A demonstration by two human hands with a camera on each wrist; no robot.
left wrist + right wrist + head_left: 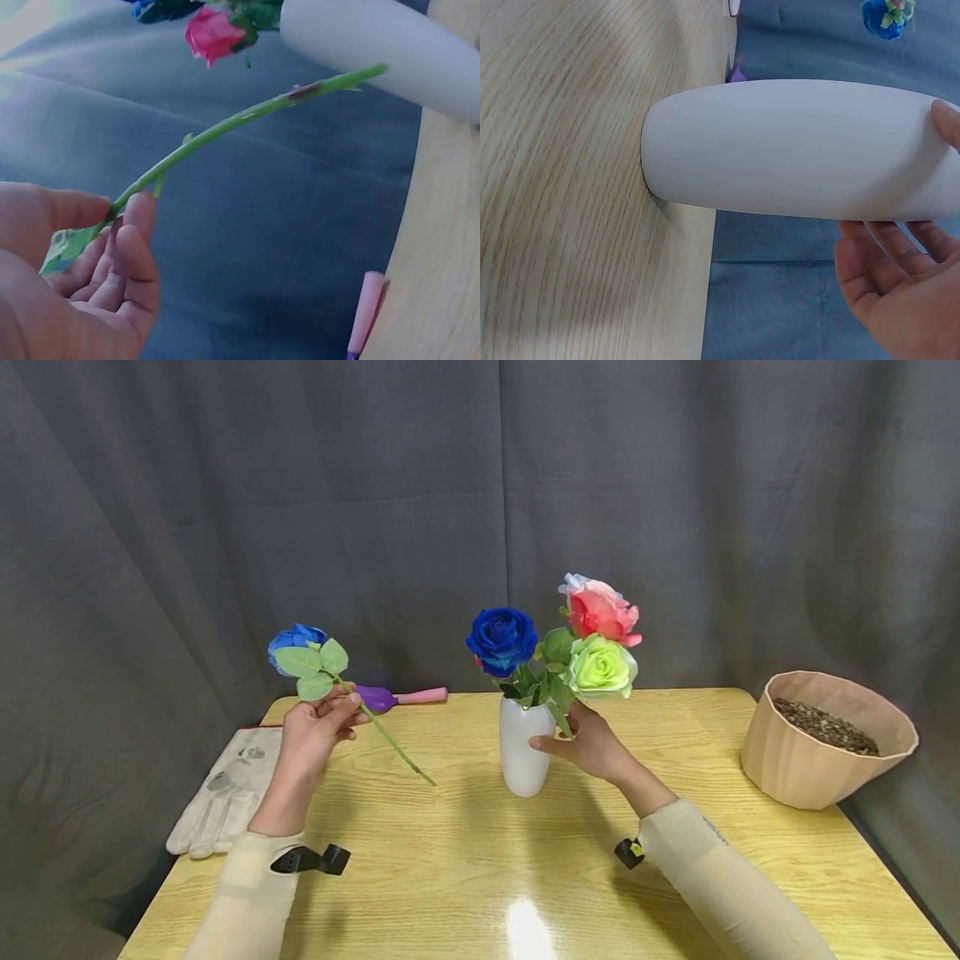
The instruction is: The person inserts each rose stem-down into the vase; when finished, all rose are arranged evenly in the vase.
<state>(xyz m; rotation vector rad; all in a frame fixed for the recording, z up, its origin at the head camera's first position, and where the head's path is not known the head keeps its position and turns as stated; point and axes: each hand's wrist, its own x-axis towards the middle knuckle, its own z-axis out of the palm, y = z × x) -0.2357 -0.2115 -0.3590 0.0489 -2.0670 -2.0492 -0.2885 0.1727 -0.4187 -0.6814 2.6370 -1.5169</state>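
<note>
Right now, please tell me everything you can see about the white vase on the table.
The white vase is smooth, matte and looks ceramic, with a rounded body that narrows toward the mouth. It stands upright on the wooden table, near its middle. It holds three roses: a dark blue rose, a pink rose and a pale green rose. The right hand touches its upper side with thumb and fingers. The left hand, apart from it, holds another blue rose by the stem.
</note>
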